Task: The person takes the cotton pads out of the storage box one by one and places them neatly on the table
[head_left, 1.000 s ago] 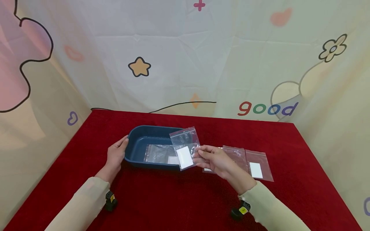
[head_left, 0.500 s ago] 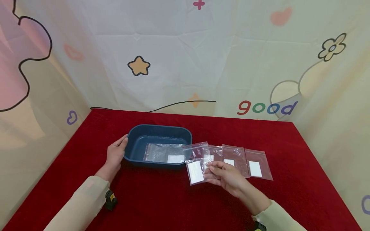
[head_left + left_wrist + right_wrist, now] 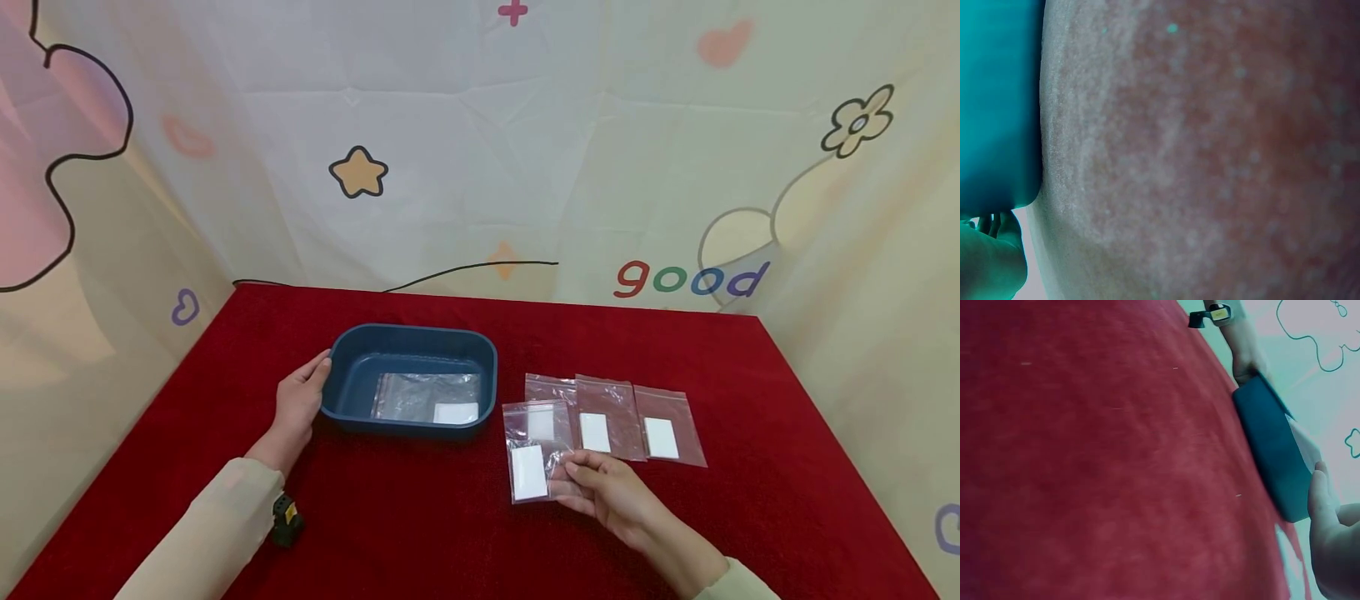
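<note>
In the head view my left hand holds the left rim of a blue plastic basin, thumb at the edge. Inside the basin lies a clear zip-lock bag with a white card in it. My right hand pinches the right edge of another zip-lock bag, which has a white card at its bottom. This bag overlaps the leftmost of three similar bags on the table: a left one, a middle one and a right one. The right wrist view shows the basin beyond my right thumb.
A red cloth covers the table. Behind and beside it hangs a pale printed curtain with drawings and the word "good". A black wrist device sits at my left cuff.
My right hand has carried the held bag from over the basin's right side toward the near right, to the front of the bags on the table. My left hand stays at the basin.
</note>
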The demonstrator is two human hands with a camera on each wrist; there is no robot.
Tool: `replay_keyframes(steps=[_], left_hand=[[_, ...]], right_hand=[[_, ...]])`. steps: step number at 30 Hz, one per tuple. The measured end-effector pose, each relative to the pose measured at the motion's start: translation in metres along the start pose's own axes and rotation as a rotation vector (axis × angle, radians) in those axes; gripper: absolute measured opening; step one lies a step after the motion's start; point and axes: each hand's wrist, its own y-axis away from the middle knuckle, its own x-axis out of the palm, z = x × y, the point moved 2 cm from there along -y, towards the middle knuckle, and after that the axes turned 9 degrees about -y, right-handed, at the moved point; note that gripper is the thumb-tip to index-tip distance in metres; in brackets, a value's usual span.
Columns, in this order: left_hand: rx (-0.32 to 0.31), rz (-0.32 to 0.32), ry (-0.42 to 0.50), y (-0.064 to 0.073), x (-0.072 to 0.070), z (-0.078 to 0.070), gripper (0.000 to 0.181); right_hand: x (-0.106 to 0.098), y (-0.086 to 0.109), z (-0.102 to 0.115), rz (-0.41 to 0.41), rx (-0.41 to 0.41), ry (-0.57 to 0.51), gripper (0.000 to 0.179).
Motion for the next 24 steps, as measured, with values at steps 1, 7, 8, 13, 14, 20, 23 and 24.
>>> replay_keyframes(steps=[1,7,8,13,14,20,23,24], left_hand=[[-0.001,-0.002,-0.002,0.000,0.000,0.000,0.050],[-0.007,-0.001,-0.001,-0.001,0.001,0.001,0.051],[-0.008,0.001,0.001,0.000,0.001,0.001,0.051],[-0.009,0.001,0.002,0.000,0.001,0.001,0.051],[-0.010,0.001,0.001,0.000,0.000,0.001,0.051],[-0.008,-0.001,-0.004,0.000,0.000,-0.001,0.050],[-0.010,0.002,-0.001,0.001,0.000,-0.002,0.050],[-0.012,0.003,-0.003,0.000,0.000,-0.002,0.050]], right_hand=[[-0.001,0.001,-0.002,-0.003,0.004,-0.002,0.019],[-0.010,0.007,-0.013,-0.012,0.026,-0.008,0.020],[-0.011,0.008,-0.015,-0.013,0.030,-0.010,0.021],[-0.015,0.011,-0.021,-0.014,0.046,-0.026,0.022],[-0.016,0.012,-0.022,-0.014,0.050,-0.031,0.022],[-0.016,0.016,-0.027,-0.014,0.067,-0.042,0.020],[-0.016,0.017,-0.029,-0.025,0.072,-0.041,0.020],[-0.016,0.018,-0.030,-0.029,0.073,-0.041,0.020]])
